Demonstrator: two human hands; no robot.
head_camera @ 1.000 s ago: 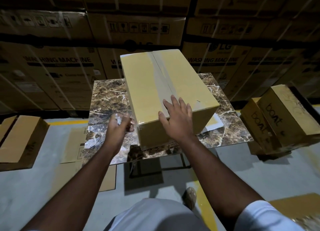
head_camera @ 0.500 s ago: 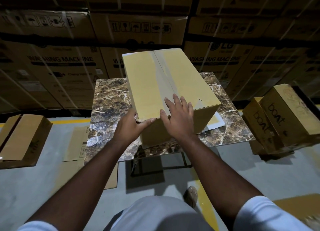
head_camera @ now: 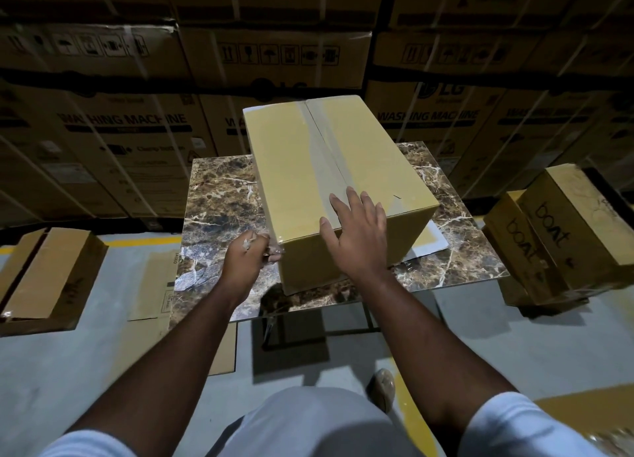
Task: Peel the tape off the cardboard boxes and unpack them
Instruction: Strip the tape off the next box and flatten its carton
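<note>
Dim light overall, brightest on the top of the cardboard box (head_camera: 319, 168) under the right hand (head_camera: 356, 237), which looks evenly lit from above. The stacked cartons (head_camera: 123, 127) beyond the hands fall into deep shade. A dark shadow lies under the table (head_camera: 219, 195) below the left hand (head_camera: 247, 261). Straight edges bow outward toward the corners, and print there is soft

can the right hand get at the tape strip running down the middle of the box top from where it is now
Probably yes. The right hand lies flat on the near end of the box top, fingertips beside the tape strip, with nothing lying over it. The left hand grips clear tape at the box's near left corner, out of the way.
</note>
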